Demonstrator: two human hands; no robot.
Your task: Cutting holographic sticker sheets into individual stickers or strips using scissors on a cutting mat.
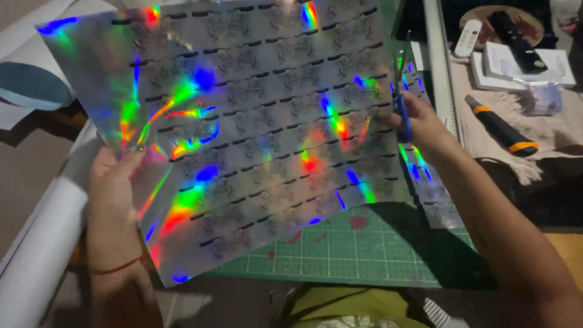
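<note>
Filling the upper middle of the frame, the holographic sheet [243, 121] is pinched at its lower-left edge by the closed left hand [112, 182]; keeping it taut should help the blue scissors [402, 109], gripped by the right hand [425, 124] at centre right, cut straight.

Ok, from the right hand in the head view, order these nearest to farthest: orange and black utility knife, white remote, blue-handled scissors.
1. Blue-handled scissors, held in the right hand.
2. Orange and black utility knife, on the cloth to its right.
3. White remote, up near the top edge.
</note>
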